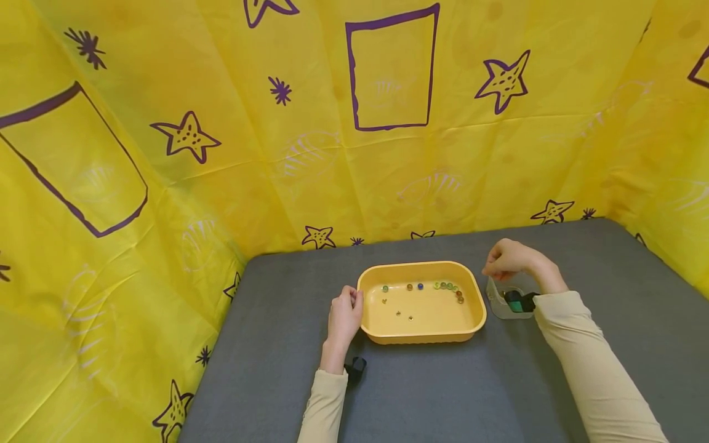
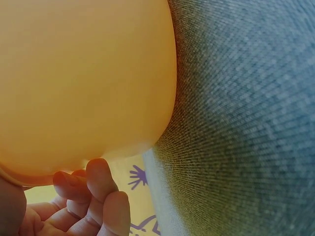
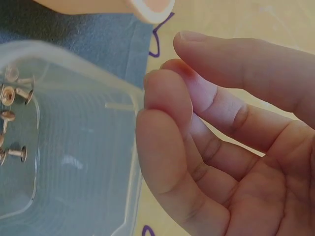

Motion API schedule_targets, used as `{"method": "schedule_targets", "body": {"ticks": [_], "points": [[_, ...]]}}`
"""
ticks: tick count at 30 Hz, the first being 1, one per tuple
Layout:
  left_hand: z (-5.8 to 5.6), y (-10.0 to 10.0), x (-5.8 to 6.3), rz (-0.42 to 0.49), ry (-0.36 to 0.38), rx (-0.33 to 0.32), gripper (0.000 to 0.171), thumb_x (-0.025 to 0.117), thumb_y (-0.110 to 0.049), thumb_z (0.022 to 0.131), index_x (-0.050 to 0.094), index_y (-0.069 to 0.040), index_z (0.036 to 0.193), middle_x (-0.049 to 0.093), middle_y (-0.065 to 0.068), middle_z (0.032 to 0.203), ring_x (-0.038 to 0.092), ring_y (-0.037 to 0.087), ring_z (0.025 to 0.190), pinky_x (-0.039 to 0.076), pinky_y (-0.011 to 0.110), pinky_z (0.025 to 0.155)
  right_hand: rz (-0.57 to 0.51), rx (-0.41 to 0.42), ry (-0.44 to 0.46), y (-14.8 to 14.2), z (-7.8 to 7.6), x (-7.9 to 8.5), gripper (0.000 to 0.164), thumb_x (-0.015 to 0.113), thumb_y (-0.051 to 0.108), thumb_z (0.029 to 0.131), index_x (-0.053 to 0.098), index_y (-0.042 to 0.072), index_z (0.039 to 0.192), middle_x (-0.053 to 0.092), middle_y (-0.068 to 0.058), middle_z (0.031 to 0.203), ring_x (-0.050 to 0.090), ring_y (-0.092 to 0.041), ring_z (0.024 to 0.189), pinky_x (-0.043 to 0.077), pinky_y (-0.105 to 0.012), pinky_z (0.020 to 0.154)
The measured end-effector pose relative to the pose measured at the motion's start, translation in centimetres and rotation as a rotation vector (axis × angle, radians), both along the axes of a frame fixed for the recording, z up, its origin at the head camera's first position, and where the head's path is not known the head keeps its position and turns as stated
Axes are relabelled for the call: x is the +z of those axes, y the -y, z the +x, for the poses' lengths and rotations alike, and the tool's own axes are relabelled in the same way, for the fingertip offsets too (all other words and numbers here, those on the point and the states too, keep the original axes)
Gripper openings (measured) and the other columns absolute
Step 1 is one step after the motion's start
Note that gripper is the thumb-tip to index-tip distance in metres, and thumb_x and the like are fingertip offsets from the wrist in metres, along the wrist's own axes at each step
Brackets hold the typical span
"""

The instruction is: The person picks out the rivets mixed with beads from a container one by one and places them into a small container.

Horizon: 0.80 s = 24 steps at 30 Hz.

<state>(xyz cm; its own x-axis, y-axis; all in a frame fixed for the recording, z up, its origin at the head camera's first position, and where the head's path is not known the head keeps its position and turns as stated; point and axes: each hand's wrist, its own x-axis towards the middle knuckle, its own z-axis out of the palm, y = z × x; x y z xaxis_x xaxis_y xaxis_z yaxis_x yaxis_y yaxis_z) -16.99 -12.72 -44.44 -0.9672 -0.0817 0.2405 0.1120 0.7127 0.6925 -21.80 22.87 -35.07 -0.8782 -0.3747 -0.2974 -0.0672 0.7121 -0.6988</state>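
Note:
A yellow plastic tray (image 1: 423,338) lies on the table. My left hand (image 1: 344,314) grips its left rim, fingers curled underneath in the left wrist view. Inside are several glass marbles, among them a blue marble (image 1: 420,287) and a green marble (image 1: 385,288), plus a few tiny brass-coloured pieces (image 1: 410,318). Just right of the tray stands a clear plastic container (image 3: 83,147) with several metal rivets (image 3: 7,96) at its bottom. Over its back edge hovers my right hand (image 1: 512,258). Its fingers are loosely bent, the thumb stands apart, and nothing shows between them.
A grey cloth-covered table (image 1: 266,363) carries everything. Yellow fabric (image 1: 310,166) with purple drawings hangs behind and at both sides. A black wrist device (image 1: 356,368) sits at the left wrist, and the right forearm (image 1: 595,363) partly covers the clear container.

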Motion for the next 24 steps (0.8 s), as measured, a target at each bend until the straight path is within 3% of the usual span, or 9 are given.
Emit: {"method": "schedule_targets", "body": {"ticks": [14,20,24], "points": [[0.0,0.2,-0.1,-0.001,-0.049,-0.005,0.017,0.055,-0.017,0.093,0.056,-0.002,0.086,0.053,0.003,0.064,0.047,0.013,0.052,0.041,0.028,0.049,0.011,0.037,-0.019,2.5,-0.6,-0.1,0.017,0.065,0.008,0.082,0.06,-0.001,0.068,0.052,-0.002,0.058,0.052,-0.015,0.054,0.048,-0.032,0.058],[-0.1,0.2,-0.2,-0.003,-0.04,-0.005,0.017,0.054,-0.018,0.093,0.056,-0.002,0.086,0.053,0.003,0.064,0.047,0.013,0.052,0.041,0.027,0.049,0.016,0.044,-0.031,3.6,-0.7,-0.5,0.013,0.063,0.006,0.083,0.063,-0.003,0.073,0.056,-0.005,0.06,0.055,-0.016,0.055,0.05,-0.036,0.06],[-0.1,0.1,-0.2,0.002,-0.028,-0.007,0.018,0.054,-0.018,0.094,0.056,-0.002,0.087,0.053,0.003,0.064,0.047,0.012,0.051,0.04,0.026,0.048,0.015,0.049,-0.03,4.3,-0.8,-0.7,0.017,0.063,0.005,0.082,0.059,-0.001,0.067,0.053,-0.004,0.057,0.051,-0.015,0.051,0.048,-0.034,0.057]]}}
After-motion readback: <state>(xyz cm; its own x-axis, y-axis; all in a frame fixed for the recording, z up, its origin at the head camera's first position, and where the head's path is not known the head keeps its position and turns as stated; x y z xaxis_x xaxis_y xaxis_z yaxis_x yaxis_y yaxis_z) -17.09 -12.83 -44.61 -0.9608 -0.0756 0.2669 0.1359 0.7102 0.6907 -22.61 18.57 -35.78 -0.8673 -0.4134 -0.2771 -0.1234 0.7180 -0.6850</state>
